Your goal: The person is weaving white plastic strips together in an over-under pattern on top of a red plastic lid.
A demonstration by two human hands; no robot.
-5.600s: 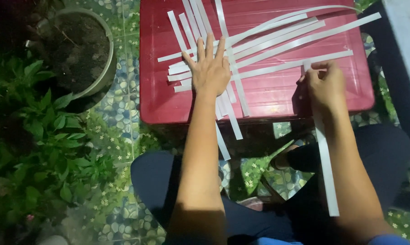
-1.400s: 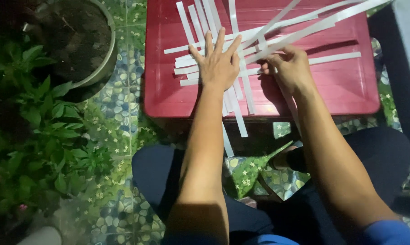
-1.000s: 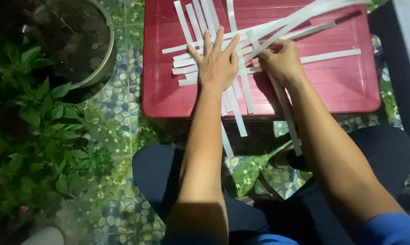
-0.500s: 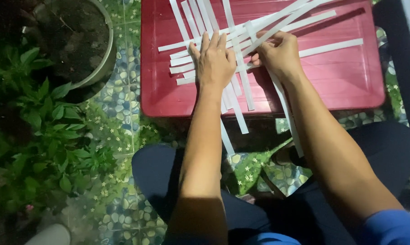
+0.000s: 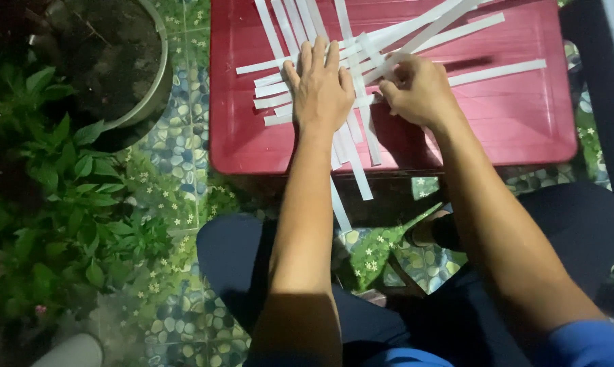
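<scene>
Several long white paper strips (image 5: 361, 146) lie crossed over each other on a red plastic table (image 5: 517, 129). My left hand (image 5: 320, 85) lies flat on the crossing strips with fingers together, pressing them down. My right hand (image 5: 419, 88) is just to the right of it, fingers curled and pinching one white strip (image 5: 422, 30) that runs up and to the right. Some strips hang over the table's near edge toward my lap.
A round grey plant pot (image 5: 127, 61) with dark soil stands to the left of the table. Green leafy plants (image 5: 69, 204) fill the left side. Pebble-patterned floor tiles (image 5: 178, 143) show between them. My dark-trousered legs (image 5: 246, 272) sit below the table. A dark post (image 5: 602, 81) rises at right.
My right hand has moved left from the table's right side to beside my left hand, bringing a strip into the crossed set. My left hand's spread fingers have closed together.
</scene>
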